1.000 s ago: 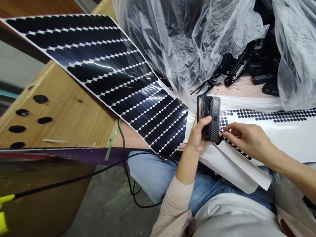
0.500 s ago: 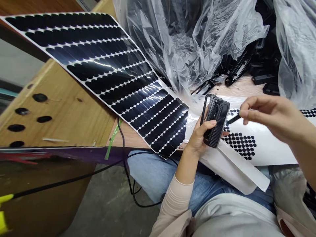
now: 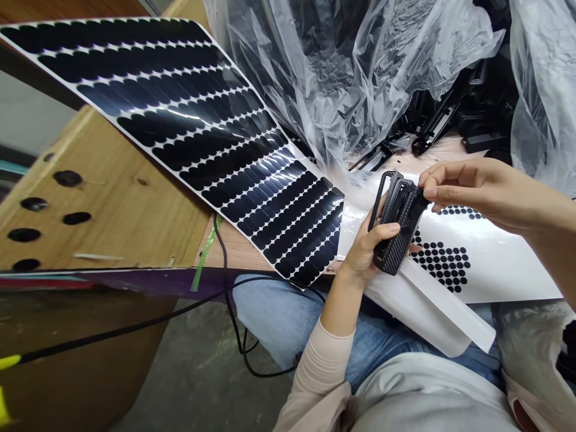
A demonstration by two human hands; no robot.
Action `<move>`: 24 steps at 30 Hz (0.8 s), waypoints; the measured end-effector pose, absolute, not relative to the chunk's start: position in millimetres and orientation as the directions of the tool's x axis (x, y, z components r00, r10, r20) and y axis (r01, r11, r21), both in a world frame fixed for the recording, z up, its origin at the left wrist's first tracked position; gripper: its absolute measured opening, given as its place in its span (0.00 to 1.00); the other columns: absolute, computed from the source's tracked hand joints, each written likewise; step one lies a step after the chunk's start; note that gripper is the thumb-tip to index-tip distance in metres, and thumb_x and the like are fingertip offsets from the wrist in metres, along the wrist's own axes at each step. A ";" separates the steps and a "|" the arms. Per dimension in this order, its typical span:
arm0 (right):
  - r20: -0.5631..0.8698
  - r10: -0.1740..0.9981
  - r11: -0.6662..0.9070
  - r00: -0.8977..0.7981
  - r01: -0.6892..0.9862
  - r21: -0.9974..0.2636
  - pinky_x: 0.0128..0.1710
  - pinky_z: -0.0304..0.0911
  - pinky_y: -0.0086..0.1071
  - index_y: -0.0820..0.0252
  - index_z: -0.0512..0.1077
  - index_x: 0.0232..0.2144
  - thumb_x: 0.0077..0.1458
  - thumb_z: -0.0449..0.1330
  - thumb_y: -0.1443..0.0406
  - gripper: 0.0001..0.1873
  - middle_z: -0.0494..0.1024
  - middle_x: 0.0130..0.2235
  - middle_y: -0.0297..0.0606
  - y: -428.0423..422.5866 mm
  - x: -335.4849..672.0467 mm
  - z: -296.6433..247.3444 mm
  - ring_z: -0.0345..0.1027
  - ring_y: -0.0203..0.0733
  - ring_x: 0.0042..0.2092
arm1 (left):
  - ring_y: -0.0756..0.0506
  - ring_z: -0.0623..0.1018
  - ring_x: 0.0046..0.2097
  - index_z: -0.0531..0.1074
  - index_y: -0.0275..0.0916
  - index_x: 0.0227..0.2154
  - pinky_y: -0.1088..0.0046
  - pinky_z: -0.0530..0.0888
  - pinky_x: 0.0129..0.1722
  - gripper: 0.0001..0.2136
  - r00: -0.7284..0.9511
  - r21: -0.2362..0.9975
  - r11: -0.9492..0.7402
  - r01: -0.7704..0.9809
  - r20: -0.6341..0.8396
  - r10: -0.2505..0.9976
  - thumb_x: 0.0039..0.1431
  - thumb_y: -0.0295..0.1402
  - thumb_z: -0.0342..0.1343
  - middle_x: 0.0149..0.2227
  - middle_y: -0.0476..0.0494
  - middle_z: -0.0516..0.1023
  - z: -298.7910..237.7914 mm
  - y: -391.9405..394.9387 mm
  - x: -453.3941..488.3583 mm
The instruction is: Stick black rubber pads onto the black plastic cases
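Shifted over from the right, the right hand [image 3: 477, 192] now presses its fingertips together on the top corner of a black carbon-pattern case [image 3: 398, 231]. The left hand [image 3: 360, 255] stays clamped around the case's lower half.

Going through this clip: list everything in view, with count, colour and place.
Glossy sticker sheet of oblong pads: one, black on white, upper left.
Sheet of round dots: one, white with black dots, right, beneath the hands.
Carbon-fibre-patterned plastic part: one, black, in the left hand.
Clear plastic sheeting: two bunches, transparent, top.
Moulded plastic parts: many, black, upper right, partly under the sheeting.
Wooden board with round holes: one, tan, left.
Tape strip: one, green, centre.
Cable: one, black, lower left.
Left hand: one, gripping the part, centre.
Right hand: one, fingertips at the part's upper end.
Sleeve: one, beige, bottom.
Jeans: one pair, blue, bottom.
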State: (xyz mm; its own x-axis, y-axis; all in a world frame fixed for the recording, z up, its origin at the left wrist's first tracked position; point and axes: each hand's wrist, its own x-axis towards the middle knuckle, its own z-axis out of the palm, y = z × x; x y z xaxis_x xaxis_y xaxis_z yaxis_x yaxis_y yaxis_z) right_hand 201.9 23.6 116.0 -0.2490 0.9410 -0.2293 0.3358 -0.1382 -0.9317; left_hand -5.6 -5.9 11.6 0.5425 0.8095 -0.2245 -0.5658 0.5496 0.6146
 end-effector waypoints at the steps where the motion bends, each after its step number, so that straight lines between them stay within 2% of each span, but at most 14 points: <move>1: -0.221 0.942 -0.124 -0.254 0.347 -0.929 0.38 0.64 0.36 0.55 0.81 0.30 0.49 0.77 0.39 0.28 0.80 0.35 0.38 23.7 202.8 115.6 0.69 0.43 0.38 | 0.49 0.78 0.24 0.68 0.42 0.68 0.59 0.86 0.38 0.40 0.543 0.617 0.549 -0.564 -0.225 0.809 0.52 0.41 0.73 0.33 0.51 0.80 11.7 -5.8 -5.6; 7: -0.201 0.945 -0.090 -0.258 0.385 -0.919 0.38 0.63 0.38 0.55 0.81 0.30 0.49 0.75 0.36 0.30 0.80 0.35 0.39 24.1 202.9 115.6 0.69 0.44 0.37 | 0.48 0.79 0.25 0.68 0.41 0.67 0.65 0.84 0.33 0.41 0.537 0.628 0.549 -0.552 -0.235 0.810 0.51 0.42 0.73 0.33 0.50 0.80 11.6 -5.5 -5.5; 17: -0.172 0.958 -0.053 -0.231 0.445 -0.894 0.38 0.65 0.39 0.56 0.82 0.31 0.45 0.75 0.34 0.33 0.82 0.37 0.41 23.3 199.8 118.4 0.71 0.47 0.39 | 0.50 0.78 0.25 0.65 0.41 0.69 0.60 0.86 0.38 0.42 0.553 0.610 0.553 -0.568 -0.215 0.805 0.52 0.40 0.73 0.33 0.52 0.80 11.3 -5.3 -5.3; 24: -0.145 0.964 -0.028 -0.224 0.456 -0.890 0.40 0.67 0.41 0.54 0.82 0.29 0.44 0.77 0.35 0.31 0.83 0.37 0.41 25.8 199.4 116.3 0.73 0.48 0.39 | 0.49 0.80 0.25 0.65 0.41 0.68 0.63 0.85 0.37 0.41 0.552 0.611 0.553 -0.567 -0.217 0.805 0.52 0.40 0.72 0.34 0.52 0.80 11.4 -5.9 -5.5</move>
